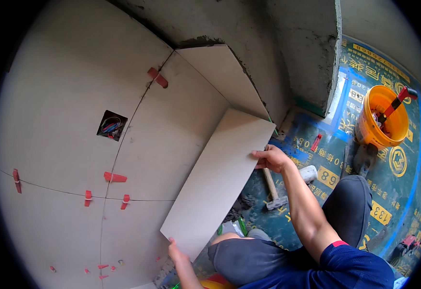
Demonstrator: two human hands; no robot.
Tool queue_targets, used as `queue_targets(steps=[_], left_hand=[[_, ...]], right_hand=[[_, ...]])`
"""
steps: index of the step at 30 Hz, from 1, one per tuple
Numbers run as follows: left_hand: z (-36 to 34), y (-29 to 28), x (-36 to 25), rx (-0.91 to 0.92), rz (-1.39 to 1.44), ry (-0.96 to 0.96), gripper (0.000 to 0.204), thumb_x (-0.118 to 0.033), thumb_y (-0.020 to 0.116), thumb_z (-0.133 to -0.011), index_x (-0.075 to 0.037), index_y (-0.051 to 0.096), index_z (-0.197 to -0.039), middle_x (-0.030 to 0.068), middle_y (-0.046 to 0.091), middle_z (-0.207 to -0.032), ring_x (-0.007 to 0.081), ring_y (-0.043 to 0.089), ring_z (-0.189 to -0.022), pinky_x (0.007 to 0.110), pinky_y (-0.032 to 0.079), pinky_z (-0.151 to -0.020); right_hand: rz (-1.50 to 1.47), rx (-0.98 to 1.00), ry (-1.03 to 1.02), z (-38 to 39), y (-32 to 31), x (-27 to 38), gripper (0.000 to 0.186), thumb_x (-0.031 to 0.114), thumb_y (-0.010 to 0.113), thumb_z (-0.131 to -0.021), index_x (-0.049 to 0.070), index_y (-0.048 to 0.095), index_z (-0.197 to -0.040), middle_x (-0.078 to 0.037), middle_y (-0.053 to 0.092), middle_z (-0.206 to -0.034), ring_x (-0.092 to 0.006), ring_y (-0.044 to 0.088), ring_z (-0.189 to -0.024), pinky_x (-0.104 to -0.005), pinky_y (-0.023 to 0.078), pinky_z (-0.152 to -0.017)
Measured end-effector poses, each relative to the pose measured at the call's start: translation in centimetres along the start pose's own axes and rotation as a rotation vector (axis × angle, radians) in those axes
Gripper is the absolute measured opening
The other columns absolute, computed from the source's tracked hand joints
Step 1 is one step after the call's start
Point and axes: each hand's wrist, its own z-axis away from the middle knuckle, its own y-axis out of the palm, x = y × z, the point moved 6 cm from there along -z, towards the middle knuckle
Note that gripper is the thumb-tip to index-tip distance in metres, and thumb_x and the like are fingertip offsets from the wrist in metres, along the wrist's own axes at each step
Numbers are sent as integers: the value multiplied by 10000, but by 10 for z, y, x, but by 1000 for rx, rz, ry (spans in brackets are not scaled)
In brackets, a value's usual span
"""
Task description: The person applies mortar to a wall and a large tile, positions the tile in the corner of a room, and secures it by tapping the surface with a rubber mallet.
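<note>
A long, narrow pale tile (pixel 220 173) slants between my two hands in front of the tiled wall (pixel 61 111). My right hand (pixel 273 159) grips its right edge in the upper part, thumb on the face and fingers behind. Near its lower left corner, my left hand (pixel 177 253) holds the tile with the thumb against the edge; the other fingers are largely hidden. The tile's upper end is close to a narrow strip of tile (pixel 225 77) on the wall's return; whether they touch, I cannot tell.
Red wedges (pixel 115 177) sit along the wall joints near an open socket box (pixel 112 125) with wires. An orange bucket (pixel 368 111) holds a red-and-black-handled tool. On the green floor covering lie a wooden-handled hammer (pixel 277 203), a pale mallet head (pixel 308 174) and a trowel (pixel 366 158).
</note>
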Motion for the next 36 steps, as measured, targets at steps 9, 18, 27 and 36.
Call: queue_targets(steps=[9,18,27,36], left_hand=[[-16,20,-1,-1,1,-52,449,-374,547,-952,-20,557,-1229,129,598,-1222,310,560,-1127,495,435,-966],[-42,21,-2,33,-11,-68,436,-357,543,-955,-27,553,-1240,132,589,-1247,303,553,-1141,480,420,-988],[-52,24,-2,31,-35,-85,432,-343,553,-942,-39,554,-1248,121,586,-1254,305,551,-1143,478,415,-995],[-59,34,-12,83,-27,-67,407,-290,537,-941,-43,548,-1264,114,584,-1256,308,533,-1162,479,404,-999]], right_hand=[[79,-33,-69,-4,12,28,292,208,693,-872,74,627,-1123,-60,690,-1024,-176,668,-895,-324,542,-745],[80,-22,-90,-17,20,34,285,204,705,-861,48,630,-1087,-60,683,-1006,-175,658,-875,-327,548,-714],[85,-42,-102,-23,24,38,279,190,715,-850,41,633,-1071,-61,686,-982,-175,662,-850,-327,557,-702],[75,-38,-112,-24,25,39,300,187,718,-844,34,630,-1087,-73,690,-1009,-187,671,-873,-329,553,-700]])
